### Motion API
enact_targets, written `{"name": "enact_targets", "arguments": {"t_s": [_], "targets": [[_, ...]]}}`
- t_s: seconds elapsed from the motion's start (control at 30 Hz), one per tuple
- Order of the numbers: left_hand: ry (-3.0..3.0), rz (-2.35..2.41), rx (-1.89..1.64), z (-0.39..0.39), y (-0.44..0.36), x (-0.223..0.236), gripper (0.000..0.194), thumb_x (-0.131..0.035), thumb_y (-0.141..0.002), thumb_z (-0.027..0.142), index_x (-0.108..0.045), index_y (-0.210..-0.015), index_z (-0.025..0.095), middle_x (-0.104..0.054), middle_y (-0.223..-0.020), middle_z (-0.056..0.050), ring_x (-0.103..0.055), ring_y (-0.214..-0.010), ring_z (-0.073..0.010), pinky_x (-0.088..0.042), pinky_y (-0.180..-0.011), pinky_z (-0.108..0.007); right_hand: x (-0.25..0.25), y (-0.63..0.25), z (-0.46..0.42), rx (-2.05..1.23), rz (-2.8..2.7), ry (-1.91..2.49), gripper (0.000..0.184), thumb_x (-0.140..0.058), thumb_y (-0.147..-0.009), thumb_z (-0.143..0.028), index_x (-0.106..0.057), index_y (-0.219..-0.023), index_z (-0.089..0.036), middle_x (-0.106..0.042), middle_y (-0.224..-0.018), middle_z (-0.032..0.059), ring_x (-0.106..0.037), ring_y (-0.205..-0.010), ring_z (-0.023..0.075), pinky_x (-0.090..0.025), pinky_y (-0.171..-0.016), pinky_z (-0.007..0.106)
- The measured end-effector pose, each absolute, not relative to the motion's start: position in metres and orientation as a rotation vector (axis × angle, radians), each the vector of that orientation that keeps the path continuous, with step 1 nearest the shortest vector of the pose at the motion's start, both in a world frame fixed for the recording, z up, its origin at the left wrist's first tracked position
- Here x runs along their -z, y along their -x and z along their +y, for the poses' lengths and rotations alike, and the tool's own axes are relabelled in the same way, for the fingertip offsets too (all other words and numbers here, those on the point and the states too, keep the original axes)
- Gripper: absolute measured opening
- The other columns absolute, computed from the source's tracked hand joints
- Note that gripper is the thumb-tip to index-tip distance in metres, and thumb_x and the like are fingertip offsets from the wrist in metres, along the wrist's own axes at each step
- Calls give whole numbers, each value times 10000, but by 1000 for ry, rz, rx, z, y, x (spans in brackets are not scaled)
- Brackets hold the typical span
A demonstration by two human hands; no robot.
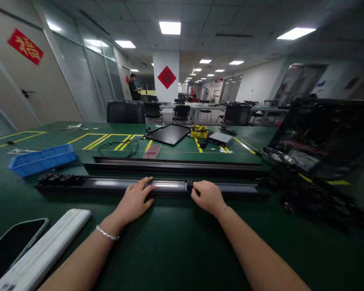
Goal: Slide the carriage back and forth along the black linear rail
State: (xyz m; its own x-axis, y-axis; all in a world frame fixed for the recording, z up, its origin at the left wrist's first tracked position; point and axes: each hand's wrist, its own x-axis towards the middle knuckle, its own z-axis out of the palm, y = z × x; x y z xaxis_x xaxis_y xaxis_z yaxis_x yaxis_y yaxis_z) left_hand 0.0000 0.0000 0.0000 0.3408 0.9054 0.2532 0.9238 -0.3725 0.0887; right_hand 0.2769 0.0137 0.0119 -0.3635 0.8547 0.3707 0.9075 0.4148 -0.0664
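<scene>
A long black channel-shaped rail point(170, 195) with a shiny metallic strip inside lies across the green table in front of me. My left hand point(136, 198) rests on its near side, thumb and fingers spread apart. Further right along the rail, my right hand point(208, 197) is closed, with thumb and fingertips pinched at a small black piece point(189, 184) that sits across the strip. The fingers partly hide that piece. Several dark parts point(56, 178) sit at the rail's left end. Just behind lies a second long black rail point(176, 165), parallel to the first.
A blue bin point(44, 159) stands at left; a white box point(45, 250) and a phone-like dark object point(13, 246) lie near left. Dark equipment point(315, 173) and cables crowd the right. Behind are a flat black panel point(171, 133), a yellow container point(199, 131) and a grey box point(220, 138).
</scene>
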Motion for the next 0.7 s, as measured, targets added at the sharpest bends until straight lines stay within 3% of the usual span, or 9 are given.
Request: {"name": "enact_targets", "arguments": {"t_s": [0.23, 0.37, 0.43, 0.57, 0.7], "targets": [[2520, -1708, 432, 1, 2, 2, 358, -506, -795, 306, -541, -1151, 291, -386, -1425, -44, -369, -1284, -249, -316, -1006, -454, -15, -276, 12, 177, -2232, 1614, 154, -421, -793, -258, -531, -695, -215, -580, -651, 10, -496, -643, 139, -286, -607, 265], [2520, -1720, 426, 1, 1, 1, 362, -509, -792, 307, -545, -1152, 301, -386, -1423, -42, -366, -1286, -257, -322, -998, -459, -17, -274, 13, 177, -2144, 1664, 91, -446, -763, -253, -523, -741, -210, -593, -765, 28, -505, -792, 167, -325, -694, 272], [2521, -1719, 426, 1, 1, 1, 362, -509, -793, 311, -544, -1154, 301, -385, -1424, -43, -362, -1289, -255, -318, -1002, -458, -17, -274, 14, 184, -2046, 1721, 144, -467, -743, -270, -539, -844, -195, -601, -891, 59, -494, -900, 197, -335, -790, 305], [2524, -1718, 420, 2, 2, 2, 360, -503, -799, 324, -540, -1155, 293, -378, -1429, -50, -361, -1290, -256, -307, -1011, -462, -18, -276, 18, 12, -1937, 1863, 375, -478, -743, -336, -540, -1084, -192, -576, -1138, 86, -430, -1124, 237, -202, -1015, 419], [2526, -1715, 423, 2, 2, 2, 358, -502, -798, 327, -537, -1153, 298, -376, -1430, -46, -360, -1291, -260, -317, -1003, -467, -20, -278, 20, -139, -1963, 1944, 392, -446, -766, -397, -573, -1093, -221, -603, -1141, 72, -460, -1123, 244, -147, -1041, 484]]}}
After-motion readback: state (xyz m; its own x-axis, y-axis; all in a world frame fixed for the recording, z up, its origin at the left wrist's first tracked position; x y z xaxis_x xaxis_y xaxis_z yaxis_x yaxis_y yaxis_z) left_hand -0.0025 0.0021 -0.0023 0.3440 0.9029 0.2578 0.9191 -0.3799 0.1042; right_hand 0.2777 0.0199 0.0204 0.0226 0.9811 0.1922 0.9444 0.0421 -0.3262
